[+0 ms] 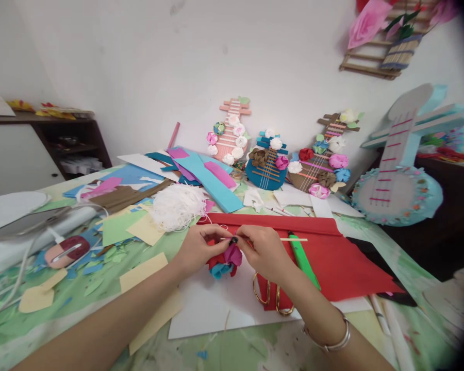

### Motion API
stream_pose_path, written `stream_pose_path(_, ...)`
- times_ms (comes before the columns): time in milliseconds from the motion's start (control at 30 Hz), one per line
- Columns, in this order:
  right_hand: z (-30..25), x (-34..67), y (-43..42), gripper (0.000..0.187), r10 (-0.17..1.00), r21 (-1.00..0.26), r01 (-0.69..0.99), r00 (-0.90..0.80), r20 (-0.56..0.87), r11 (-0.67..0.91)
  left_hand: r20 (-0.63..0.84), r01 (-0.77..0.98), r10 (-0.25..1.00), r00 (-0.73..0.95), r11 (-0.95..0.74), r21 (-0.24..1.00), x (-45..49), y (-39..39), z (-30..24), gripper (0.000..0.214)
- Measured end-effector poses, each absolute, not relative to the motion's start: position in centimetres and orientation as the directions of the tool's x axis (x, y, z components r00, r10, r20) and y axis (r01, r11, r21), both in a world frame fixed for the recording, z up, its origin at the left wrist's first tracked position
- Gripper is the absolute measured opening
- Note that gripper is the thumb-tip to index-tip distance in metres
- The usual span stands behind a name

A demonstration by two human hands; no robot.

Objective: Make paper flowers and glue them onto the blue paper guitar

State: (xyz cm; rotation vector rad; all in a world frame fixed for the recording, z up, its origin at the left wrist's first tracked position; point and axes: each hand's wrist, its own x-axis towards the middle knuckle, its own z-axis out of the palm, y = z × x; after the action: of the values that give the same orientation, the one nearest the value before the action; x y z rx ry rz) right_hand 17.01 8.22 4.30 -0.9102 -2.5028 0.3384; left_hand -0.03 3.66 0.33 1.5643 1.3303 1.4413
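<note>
My left hand (199, 248) is closed in a pinch at a bunched crepe-paper flower (225, 269), red, purple and blue, which hangs below the fingers. Close beside it, my right hand (263, 251) is also pinched, its fingertips meeting the left ones at a small dark spot at the flower's base. A thin wooden stick (299, 239) runs level through the right hand and pokes out beyond it. What exactly lies between the fingertips is partly hidden. Under the hands lies a white board (201, 315); gold-handled scissors (285, 308) rest below the right wrist.
Red crepe paper (344, 273) spreads to the right, with a green cutter (304, 260) on it. White string (180, 206) lies piled at left, near paper scraps (119, 226). Decorated paper instruments (266, 167) lean against the wall. Cables and a phone (23, 225) sit far left.
</note>
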Motion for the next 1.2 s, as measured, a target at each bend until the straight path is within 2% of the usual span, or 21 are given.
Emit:
stream_pose_path(267, 4.1, 17.0, 8.5, 0.025, 0.653, -0.411, 0.517, -0.675, 0.344, 0.751, 0.394, 0.276, 0.911, -0.120, -0.351, 0.895, 0.3, 3.5, 0.7, 0.011)
stream_pose_path(433, 3.8, 16.9, 8.7, 0.025, 0.652, -0.382, 0.532, -0.663, 0.368, 0.756, 0.345, 0.265, 0.928, -0.140, -0.300, 0.916, 0.3, 3.5, 0.6, 0.012)
stream_pose_path(733, 3.5, 16.9, 8.7, 0.016, 0.652, -0.394, 0.522, -0.649, 0.392, 0.756, 0.213, 0.090, 0.964, -0.162, -0.200, 0.976, 0.3, 3.8, 0.5, 0.017)
stream_pose_path(1067, 3.3, 17.0, 9.0, 0.010, 0.668, -0.426, 0.523, -0.654, 0.355, 0.738, 0.143, 0.038, 0.988, -0.061, -0.141, 0.989, 0.1, 3.8, 0.5, 0.014)
stream_pose_path(1200, 3.3, 17.1, 9.1, 0.009, 0.664, -0.440, 0.510, -0.662, 0.348, 0.739, 0.171, 0.041, 0.985, -0.038, -0.169, 0.985, -0.1, 3.8, 0.5, 0.017)
